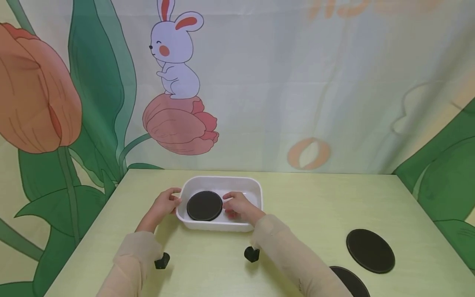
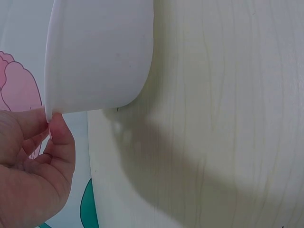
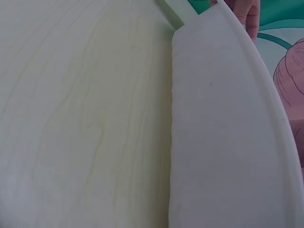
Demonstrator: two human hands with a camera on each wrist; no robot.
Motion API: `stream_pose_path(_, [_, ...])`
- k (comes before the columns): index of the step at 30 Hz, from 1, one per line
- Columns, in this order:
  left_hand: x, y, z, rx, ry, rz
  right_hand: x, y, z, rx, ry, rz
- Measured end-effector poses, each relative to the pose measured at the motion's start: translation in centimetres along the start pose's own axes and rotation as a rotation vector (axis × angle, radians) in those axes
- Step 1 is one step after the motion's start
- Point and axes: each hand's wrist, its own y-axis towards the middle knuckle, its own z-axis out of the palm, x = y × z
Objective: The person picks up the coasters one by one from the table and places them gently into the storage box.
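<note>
A white tray (image 1: 219, 183), rectangular with rounded corners and a shallow wall, stood on the pale yellow-green counter (image 1: 304, 206), toward its far middle. Inside it lay one black disc (image 1: 204, 205), flat, round and matte, filling the left part of the tray's floor. The left hand (image 1: 165, 203) was at the tray's left end; in the left wrist view its thumb and fingers (image 2: 59, 135) pinched the rim at the corner of the white wall (image 2: 99, 57). The right hand (image 1: 237, 205) reached over the near wall into the tray, its fingers lightly curled and touching the right edge of the disc; whether they actually gripped it could not be told. The right wrist view showed only the tray's outer wall (image 3: 223, 142) and bare counter.

Counted: one tray and three black discs in all. One was in the tray, a second disc (image 1: 370, 250) lay flat on the counter well to the right, and a third disc (image 1: 350, 282) was partly hidden behind the right sleeve. Both arms wore pale beige sleeves
</note>
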Motion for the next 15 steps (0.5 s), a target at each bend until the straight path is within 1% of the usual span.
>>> stream_pose_path(5, [0.0, -0.1, 0.0, 0.007, 0.007, -0.011, 0.7, -1.3, -0.9, 0.023, -0.022, -0.001])
stream_pose_path(15, [-0.3, -0.2, 0.0, 0.016, 0.020, -0.018, 2.6, -4.3, -3.8, 0.150, -0.118, -0.024])
